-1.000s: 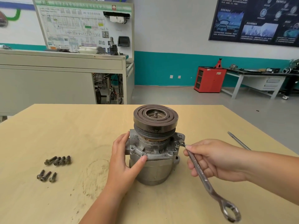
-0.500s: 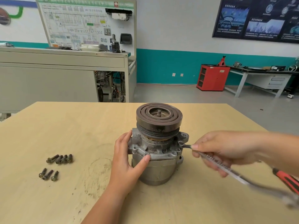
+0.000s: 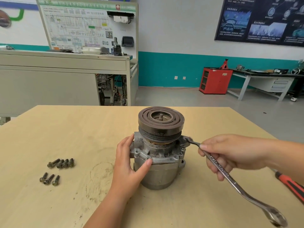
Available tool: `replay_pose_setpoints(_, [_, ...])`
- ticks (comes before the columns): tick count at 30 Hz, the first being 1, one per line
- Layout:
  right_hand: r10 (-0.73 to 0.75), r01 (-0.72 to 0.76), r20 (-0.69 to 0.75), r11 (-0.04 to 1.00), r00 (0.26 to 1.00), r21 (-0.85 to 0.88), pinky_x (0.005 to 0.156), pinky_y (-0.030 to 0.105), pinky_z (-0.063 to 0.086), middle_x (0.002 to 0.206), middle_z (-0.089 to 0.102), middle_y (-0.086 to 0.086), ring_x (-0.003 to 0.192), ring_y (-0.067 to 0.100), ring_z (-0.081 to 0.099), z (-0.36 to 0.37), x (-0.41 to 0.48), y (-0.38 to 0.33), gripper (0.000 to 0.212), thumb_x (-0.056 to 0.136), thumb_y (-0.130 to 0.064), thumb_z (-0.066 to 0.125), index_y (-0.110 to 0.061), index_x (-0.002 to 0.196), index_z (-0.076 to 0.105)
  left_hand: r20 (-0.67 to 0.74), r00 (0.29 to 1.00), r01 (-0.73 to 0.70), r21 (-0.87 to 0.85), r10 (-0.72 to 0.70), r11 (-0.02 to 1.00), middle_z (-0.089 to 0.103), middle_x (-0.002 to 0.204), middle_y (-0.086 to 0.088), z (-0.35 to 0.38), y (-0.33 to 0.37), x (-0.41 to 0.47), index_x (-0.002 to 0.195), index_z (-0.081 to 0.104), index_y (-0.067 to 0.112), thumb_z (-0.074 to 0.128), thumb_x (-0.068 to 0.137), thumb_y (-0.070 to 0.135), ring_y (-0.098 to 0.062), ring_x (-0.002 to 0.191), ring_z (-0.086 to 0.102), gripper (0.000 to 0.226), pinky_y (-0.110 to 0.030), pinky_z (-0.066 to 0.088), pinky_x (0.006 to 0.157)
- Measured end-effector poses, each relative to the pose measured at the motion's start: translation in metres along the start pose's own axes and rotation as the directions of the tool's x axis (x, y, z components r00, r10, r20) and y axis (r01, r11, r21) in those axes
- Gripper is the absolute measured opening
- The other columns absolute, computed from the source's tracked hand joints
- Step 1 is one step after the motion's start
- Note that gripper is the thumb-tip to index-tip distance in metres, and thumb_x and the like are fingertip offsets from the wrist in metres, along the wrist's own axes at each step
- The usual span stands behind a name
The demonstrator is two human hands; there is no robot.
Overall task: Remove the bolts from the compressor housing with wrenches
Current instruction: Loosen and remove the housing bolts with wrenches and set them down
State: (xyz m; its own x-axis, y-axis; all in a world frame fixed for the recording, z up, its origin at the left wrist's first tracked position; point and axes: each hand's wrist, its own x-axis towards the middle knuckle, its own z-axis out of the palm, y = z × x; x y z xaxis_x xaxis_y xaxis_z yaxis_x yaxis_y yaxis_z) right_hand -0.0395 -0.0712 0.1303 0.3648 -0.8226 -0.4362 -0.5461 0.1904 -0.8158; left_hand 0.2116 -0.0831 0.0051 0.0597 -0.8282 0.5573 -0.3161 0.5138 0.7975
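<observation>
A grey compressor housing (image 3: 158,170) with a dark pulley on top stands upright in the middle of the wooden table (image 3: 65,129). My left hand (image 3: 130,163) grips its left side, thumb on the front flange. My right hand (image 3: 230,155) holds a long steel wrench (image 3: 233,183) by its shank. The wrench's far end sits at the flange's right rear corner, under the pulley rim. Whether a bolt is in its jaw is hidden. Several removed bolts (image 3: 57,170) lie in two small groups at the left.
A red-handled tool (image 3: 289,185) lies at the table's right edge, partly under my right forearm. Beyond the table are a grey cabinet with a wiring board (image 3: 65,74), a red tool cart (image 3: 215,81) and a workbench (image 3: 263,83).
The wrench has swung: its free ring end went from near me out to the right, then back toward the lower right. Its head now sits further back on the flange. My left hand stayed put.
</observation>
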Motion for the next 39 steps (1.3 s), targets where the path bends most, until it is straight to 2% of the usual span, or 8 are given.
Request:
replay_pose_setpoints(3, [0.019, -0.022, 0.022, 0.989, 1.000, 0.146, 0.041, 0.020, 0.047, 0.051, 0.059, 0.006, 0.040, 0.016, 0.059, 0.018, -0.002, -0.003, 0.025, 0.100, -0.026, 0.039, -0.007, 0.089, 0.051, 0.001, 1.000, 0.003, -0.001, -0.003, 1.000, 0.042, 0.135, 0.005, 0.000, 0.000, 0.000, 0.141, 0.040, 0.017, 0.057, 0.070, 0.057, -0.003, 0.124, 0.043, 0.084, -0.017, 0.039, 0.098])
replay_pose_setpoints(9, [0.084, -0.086, 0.028, 0.995, 0.996, 0.049, 0.039, 0.019, 0.047, 0.048, 0.060, 0.003, 0.040, 0.015, 0.061, 0.029, 0.001, -0.007, 0.028, 0.103, -0.030, 0.032, -0.010, 0.089, 0.047, 0.004, 1.000, 0.001, 0.009, -0.001, 1.000, 0.042, 0.136, 0.005, 0.000, -0.001, 0.000, 0.142, 0.040, 0.017, 0.057, 0.071, 0.058, -0.002, 0.125, 0.042, 0.084, -0.017, 0.038, 0.098])
replay_pose_setpoints(14, [0.191, -0.154, 0.001, 0.795, 0.982, -0.587, 0.055, 0.021, 0.047, 0.053, 0.054, -0.008, 0.048, 0.010, 0.055, -0.016, 0.003, -0.032, 0.032, 0.100, -0.041, 0.037, -0.017, 0.082, 0.049, 0.006, 1.000, -0.004, 0.009, 0.004, 1.000, 0.042, 0.136, 0.005, 0.000, -0.001, 0.000, 0.141, 0.040, 0.016, 0.056, 0.071, 0.058, -0.001, 0.124, 0.042, 0.083, -0.012, 0.037, 0.096])
replay_pose_setpoints(18, [-0.099, -0.046, -0.112, 0.509, 0.989, -0.860, 0.066, 0.019, 0.039, 0.079, 0.056, -0.017, 0.073, 0.002, 0.050, -0.040, 0.018, -0.033, 0.016, 0.094, -0.044, 0.048, -0.036, 0.089, 0.060, 0.007, 1.000, -0.001, 0.006, 0.001, 1.000, 0.042, 0.136, 0.005, -0.001, -0.001, 0.000, 0.141, 0.040, 0.016, 0.057, 0.071, 0.058, -0.002, 0.124, 0.042, 0.083, -0.012, 0.037, 0.097])
replay_pose_setpoints(24, [0.108, -0.095, 0.026, 0.951, 0.994, -0.293, 0.061, 0.024, 0.053, 0.068, 0.067, 0.001, 0.067, 0.017, 0.069, -0.028, 0.001, -0.006, 0.026, 0.101, -0.029, 0.039, -0.012, 0.088, 0.054, 0.007, 1.000, 0.003, -0.006, -0.003, 1.000, 0.041, 0.136, 0.006, 0.000, -0.002, 0.000, 0.142, 0.039, 0.018, 0.057, 0.071, 0.058, -0.001, 0.125, 0.041, 0.084, -0.014, 0.037, 0.098])
replay_pose_setpoints(29, [0.036, -0.040, 0.064, 0.997, 0.997, 0.065, 0.052, 0.025, 0.054, 0.058, 0.064, 0.005, 0.049, 0.019, 0.064, 0.010, 0.002, 0.000, 0.025, 0.100, -0.028, 0.039, -0.008, 0.090, 0.051, 0.008, 1.000, -0.002, -0.005, 0.002, 1.000, 0.041, 0.136, 0.007, 0.000, -0.004, 0.000, 0.142, 0.039, 0.018, 0.057, 0.072, 0.057, 0.000, 0.125, 0.041, 0.082, -0.009, 0.035, 0.096])
replay_pose_setpoints(35, [0.086, -0.090, 0.098, 0.995, 0.991, 0.045, 0.051, 0.027, 0.055, 0.052, 0.060, 0.003, 0.043, 0.015, 0.059, 0.016, 0.006, -0.007, 0.029, 0.101, -0.031, 0.036, -0.010, 0.086, 0.050, 0.013, 1.000, -0.008, -0.002, 0.008, 1.000, 0.041, 0.135, 0.008, 0.000, -0.006, 0.001, 0.141, 0.040, 0.018, 0.058, 0.072, 0.057, 0.002, 0.123, 0.041, 0.081, -0.006, 0.034, 0.093])
replay_pose_setpoints(39, [0.160, -0.129, 0.013, 0.842, 0.987, -0.523, 0.058, 0.025, 0.050, 0.051, 0.056, -0.006, 0.046, 0.012, 0.055, -0.014, 0.008, -0.025, 0.037, 0.098, -0.044, 0.039, -0.015, 0.079, 0.051, 0.007, 1.000, -0.011, -0.002, 0.011, 1.000, 0.041, 0.135, 0.009, 0.001, -0.006, 0.000, 0.141, 0.039, 0.019, 0.058, 0.072, 0.057, 0.002, 0.123, 0.041, 0.081, -0.005, 0.034, 0.092])
